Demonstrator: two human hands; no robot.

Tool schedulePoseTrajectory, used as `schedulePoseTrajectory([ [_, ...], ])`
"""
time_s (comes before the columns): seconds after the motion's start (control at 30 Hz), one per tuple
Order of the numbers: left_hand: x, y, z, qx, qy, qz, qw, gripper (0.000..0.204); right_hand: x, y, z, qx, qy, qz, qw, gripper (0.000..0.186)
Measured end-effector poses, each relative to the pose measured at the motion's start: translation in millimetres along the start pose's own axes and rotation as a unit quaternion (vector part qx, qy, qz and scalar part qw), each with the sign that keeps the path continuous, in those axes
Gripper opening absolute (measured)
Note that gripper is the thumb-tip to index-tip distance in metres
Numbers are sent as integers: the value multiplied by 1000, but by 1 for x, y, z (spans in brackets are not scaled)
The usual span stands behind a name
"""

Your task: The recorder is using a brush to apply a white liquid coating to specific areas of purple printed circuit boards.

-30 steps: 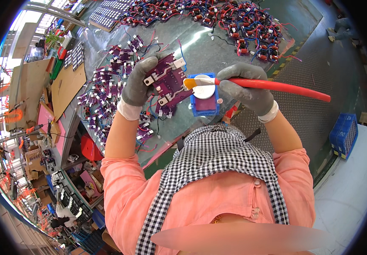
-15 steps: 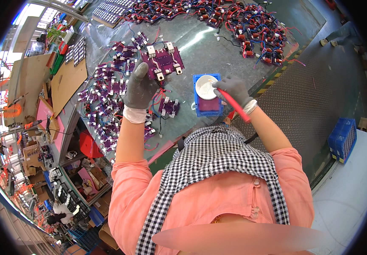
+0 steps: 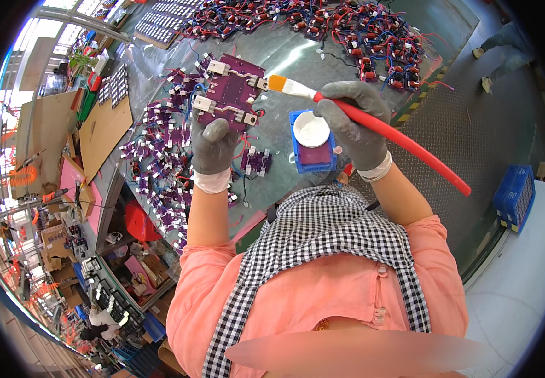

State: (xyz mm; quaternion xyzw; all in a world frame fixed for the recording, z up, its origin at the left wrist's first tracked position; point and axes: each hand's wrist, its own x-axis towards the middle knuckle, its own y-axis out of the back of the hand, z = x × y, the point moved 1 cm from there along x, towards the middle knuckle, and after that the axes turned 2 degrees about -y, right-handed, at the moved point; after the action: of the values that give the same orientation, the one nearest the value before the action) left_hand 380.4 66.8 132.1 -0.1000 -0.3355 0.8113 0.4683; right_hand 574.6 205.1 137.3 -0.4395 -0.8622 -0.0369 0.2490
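Gripping a purple board (image 3: 228,94) at its near edge, the left hand (image 3: 212,143) tilts it up so the red-handled brush (image 3: 373,123), clenched in the right hand (image 3: 355,120), reaches its right corner; the white pot (image 3: 311,129) is kept near.

Purple circuit board (image 3: 227,94): lower edge hidden behind the gloved left hand (image 3: 212,143). Brush (image 3: 373,126): middle of the red handle covered by the right hand (image 3: 354,123). Blue container (image 3: 313,148): right side partly masked by that hand. Red-wired parts (image 3: 348,31), top of frame: too small to resolve. Shelves, lower left: contents indistinct.
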Motion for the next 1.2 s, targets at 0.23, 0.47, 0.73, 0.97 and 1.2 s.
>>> schedulePoseTrajectory([
  [0.23,-3,-7,6,27,-25,11,999,64,-3,0,-4,-71,5,-49,996,15],
  [0.47,-1,-2,9,36,-22,-35,999,66,5,-15,-11,-37,34,-3,999,15],
  [0.73,6,15,4,-18,-45,-78,996,64,-8,-23,-29,-26,57,-56,996,19],
  [0.97,13,3,11,-22,-48,-74,996,64,-10,-18,-21,-152,110,-90,978,23],
  [1.2,29,8,8,24,-45,-51,997,56,-7,-30,-21,1,11,-89,996,22],
])
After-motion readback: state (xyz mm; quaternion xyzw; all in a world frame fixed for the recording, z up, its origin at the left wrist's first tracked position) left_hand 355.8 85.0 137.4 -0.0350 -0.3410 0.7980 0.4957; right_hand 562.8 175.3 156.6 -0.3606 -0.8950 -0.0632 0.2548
